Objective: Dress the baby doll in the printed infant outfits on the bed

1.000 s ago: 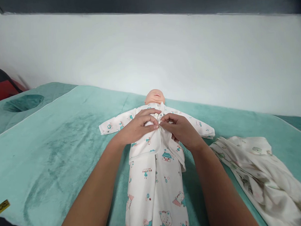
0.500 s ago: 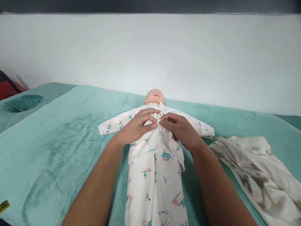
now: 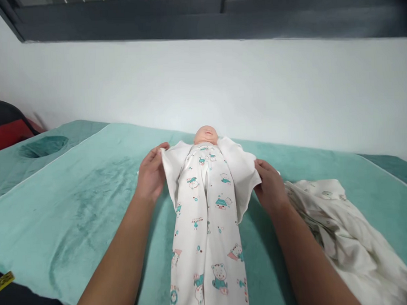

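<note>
A baby doll (image 3: 206,135) lies on its back, head toward the wall. White trousers (image 3: 222,232) with animal prints cover its legs and reach high up its chest. Its white jacket is spread apart at the front, showing the plain inner side of both panels. My left hand (image 3: 151,173) pinches the edge of the left jacket panel (image 3: 175,164). On the other side, my right hand (image 3: 270,183) grips the edge of the right jacket panel (image 3: 242,169). The doll's sleeves are mostly hidden behind the panels and my hands.
Green plush covering (image 3: 92,209) spreads over the bed, with a round hole (image 3: 45,146) at the far left. A crumpled white printed cloth (image 3: 349,236) lies to the right. Behind stands a white wall (image 3: 201,81) below a dark window frame (image 3: 152,21).
My hands have moved apart from the jacket's front fastening to either side. The jacket, closed at the chest before, is now opened out, uncovering the upper trousers.
</note>
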Tool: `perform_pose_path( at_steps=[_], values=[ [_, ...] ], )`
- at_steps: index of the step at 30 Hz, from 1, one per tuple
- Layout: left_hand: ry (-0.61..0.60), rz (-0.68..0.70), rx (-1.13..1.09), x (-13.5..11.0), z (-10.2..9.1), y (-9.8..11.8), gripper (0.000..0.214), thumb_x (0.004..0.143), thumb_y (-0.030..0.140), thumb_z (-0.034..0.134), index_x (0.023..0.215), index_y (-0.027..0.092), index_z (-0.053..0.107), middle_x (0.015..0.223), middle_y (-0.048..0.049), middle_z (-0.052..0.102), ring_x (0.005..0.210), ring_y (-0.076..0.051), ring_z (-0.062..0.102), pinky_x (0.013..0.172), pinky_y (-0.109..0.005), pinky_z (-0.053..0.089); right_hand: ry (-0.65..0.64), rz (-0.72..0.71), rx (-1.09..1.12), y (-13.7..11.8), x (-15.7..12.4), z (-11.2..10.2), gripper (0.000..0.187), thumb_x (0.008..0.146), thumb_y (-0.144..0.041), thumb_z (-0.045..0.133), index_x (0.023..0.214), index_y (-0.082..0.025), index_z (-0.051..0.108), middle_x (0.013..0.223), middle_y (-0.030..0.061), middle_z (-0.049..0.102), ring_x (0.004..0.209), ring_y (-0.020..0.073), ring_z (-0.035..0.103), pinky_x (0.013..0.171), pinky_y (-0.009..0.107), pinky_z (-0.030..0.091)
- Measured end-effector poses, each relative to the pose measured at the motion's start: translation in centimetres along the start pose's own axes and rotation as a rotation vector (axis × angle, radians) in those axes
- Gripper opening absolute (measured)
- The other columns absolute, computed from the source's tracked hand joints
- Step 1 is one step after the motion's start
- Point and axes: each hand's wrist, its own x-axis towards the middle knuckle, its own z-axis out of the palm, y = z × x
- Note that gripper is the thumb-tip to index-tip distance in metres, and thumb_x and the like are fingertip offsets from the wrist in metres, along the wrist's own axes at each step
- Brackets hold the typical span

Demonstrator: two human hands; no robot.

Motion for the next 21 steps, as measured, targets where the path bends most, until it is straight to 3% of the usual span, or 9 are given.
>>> perform_pose_path(
  at_steps=[6,10,15,18,21],
  values=[
    [0.176,-0.152,-0.298,-0.3,-3.3,1.3,0.009,0.078,0.019,0.069,0.087,0.015,0.07,0.083,-0.0016,0.07,0.078,-0.014,0.066,0.076,-0.024,0.053,0.228,-0.005,-0.415,1.7,1.6,-7.8,0.037,0.069,-0.053,0.061,0.087,-0.021,0.055,0.06,-0.002,0.054,0.051,0.0151,0.048,0.05,0.028,0.037],
    [0.208,-0.193,-0.315,-0.8,-3.7,1.7,0.008,0.082,0.018,0.064,0.085,0.013,0.07,0.084,-0.0035,0.071,0.076,-0.014,0.066,0.073,-0.024,0.053,0.361,-0.062,-0.855,1.8,1.3,-10.8,0.031,0.075,-0.047,0.05,0.09,-0.02,0.058,0.064,0.0034,0.06,0.056,0.02,0.053,0.056,0.033,0.039],
    [0.12,-0.174,-0.193,-1.0,-4.1,1.2,0.014,0.071,0.02,0.074,0.081,0.014,0.067,0.087,-0.0046,0.072,0.076,-0.017,0.067,0.069,-0.025,0.052,0.329,-0.125,-1.075,1.9,-0.4,-11.1,0.028,0.079,-0.047,0.05,0.088,-0.022,0.059,0.079,0.008,0.067,0.073,0.025,0.06,0.068,0.037,0.042],
    [0.203,-0.143,-0.123,-1.3,-4.5,0.9,0.016,0.066,0.018,0.074,0.072,0.015,0.06,0.086,-0.0042,0.07,0.076,-0.016,0.066,0.069,-0.025,0.051,0.408,-0.202,-1.136,2.4,-0.7,-10.8,0.027,0.08,-0.043,0.049,0.092,-0.021,0.06,0.09,0.0105,0.067,0.08,0.0256,0.061,0.073,0.039,0.045],
    [0.305,-0.093,-0.024,-1.5,-4.7,0.7,0.017,0.069,0.022,0.071,0.075,0.017,0.057,0.09,-0.0037,0.069,0.084,-0.018,0.068,0.075,-0.027,0.051,0.377,-0.456,-1.132,3.0,-0.6,-10.0,0.032,0.081,-0.039,0.049,0.101,-0.018,0.061,0.111,0.0147,0.063,0.101,0.0269,0.06,0.085,0.04,0.048]
  ],
)
